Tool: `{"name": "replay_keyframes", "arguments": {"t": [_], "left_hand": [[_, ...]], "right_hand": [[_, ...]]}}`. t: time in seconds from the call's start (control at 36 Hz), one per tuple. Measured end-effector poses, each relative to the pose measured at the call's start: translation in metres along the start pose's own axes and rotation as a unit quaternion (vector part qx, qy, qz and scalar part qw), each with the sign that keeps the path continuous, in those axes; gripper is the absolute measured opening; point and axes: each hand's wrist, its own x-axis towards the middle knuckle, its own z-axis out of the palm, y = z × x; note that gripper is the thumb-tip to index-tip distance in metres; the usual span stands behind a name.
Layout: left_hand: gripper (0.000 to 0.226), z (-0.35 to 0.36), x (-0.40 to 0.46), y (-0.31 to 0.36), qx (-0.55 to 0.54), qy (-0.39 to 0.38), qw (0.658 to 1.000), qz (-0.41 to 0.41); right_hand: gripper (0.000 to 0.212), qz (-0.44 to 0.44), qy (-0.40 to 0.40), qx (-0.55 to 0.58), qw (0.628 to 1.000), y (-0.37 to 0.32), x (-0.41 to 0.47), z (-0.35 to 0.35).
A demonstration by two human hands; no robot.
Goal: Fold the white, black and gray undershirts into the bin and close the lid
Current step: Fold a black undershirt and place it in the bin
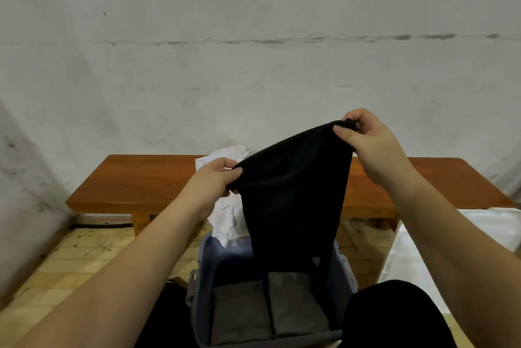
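Two hands hold a black undershirt up in the air, its lower part hanging into the open bin beneath them. One top corner is pinched between thumb and curled fingers of the left hand, the other by the right hand, which is held higher, so the top edge slopes. Two folded gray undershirts lie side by side in the bin below the hands. A white undershirt is heaped just behind the left hand on the wooden bench. The black fabric is judged light, limp and easily creased; it drapes without stiffness, so it is probably best gripped at corners or seams and laid flat for folding.
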Motion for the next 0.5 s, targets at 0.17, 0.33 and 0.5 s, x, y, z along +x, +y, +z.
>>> {"name": "replay_keyframes", "arguments": {"t": [0.17,0.33,0.5], "left_hand": [[0.014,-0.014,-0.001,0.004,0.206,0.075,0.974,0.05],[0.005,-0.013,-0.01,0.021,0.125,0.011,0.989,0.083],[0.037,-0.019,-0.013,0.027,0.242,-0.086,0.963,0.082]], "right_hand": [[0.012,0.024,0.005,0.0,1.0,0.013,0.002,-0.007],[0.008,0.047,0.0,0.011,0.999,0.019,0.002,-0.01],[0.012,0.056,0.009,0.061,0.997,0.018,0.002,-0.014]]}}
